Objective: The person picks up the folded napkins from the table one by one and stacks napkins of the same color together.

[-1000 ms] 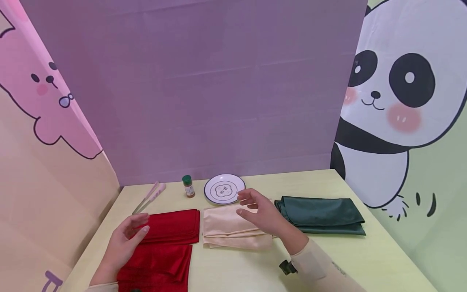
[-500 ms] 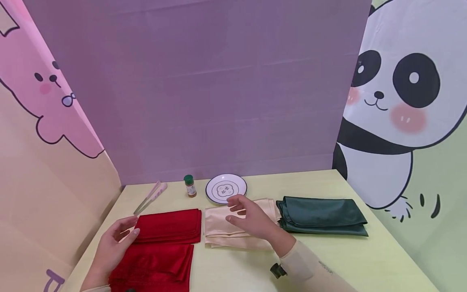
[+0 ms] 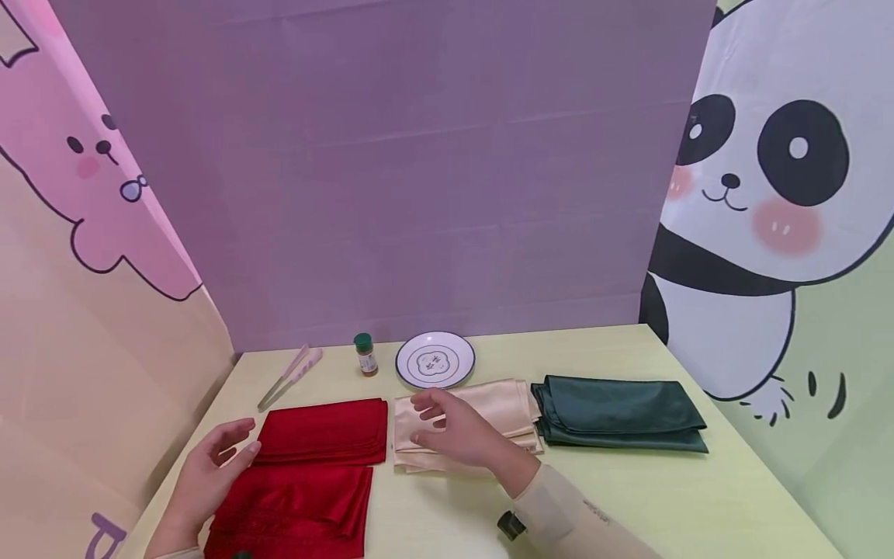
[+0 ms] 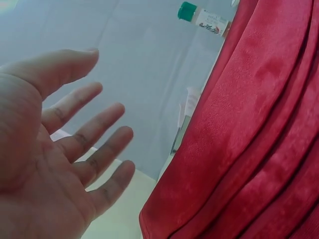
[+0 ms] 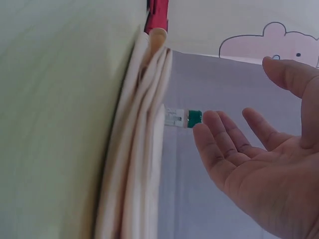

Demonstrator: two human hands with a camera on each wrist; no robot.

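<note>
My left hand (image 3: 209,470) hovers at the left edge of the red folded cloths, fingers loosely bent and holding nothing. One red cloth (image 3: 324,431) lies behind a second red cloth (image 3: 300,505) on the table. In the left wrist view the layered red cloth (image 4: 249,124) stays apart from the spread fingers. Over the cream folded cloth (image 3: 503,407) is my right hand (image 3: 457,435), its palm turned left and its fingers relaxed with nothing in them. The right wrist view shows the cream folds (image 5: 137,149) beside that hand, with a gap between. A dark green folded cloth (image 3: 625,411) lies to the right.
Along the back of the table (image 3: 594,505) stand a green-capped bottle (image 3: 366,357) and a white dark-rimmed plate (image 3: 435,360). Pink-handled tongs (image 3: 289,378) lie at the back left. A purple sheet (image 3: 419,171) hangs behind, with printed walls at both sides.
My right hand has moved left and slightly down across the cream cloth. The left hand has shifted a little left and away from the upper red cloth. The cloths lie as before.
</note>
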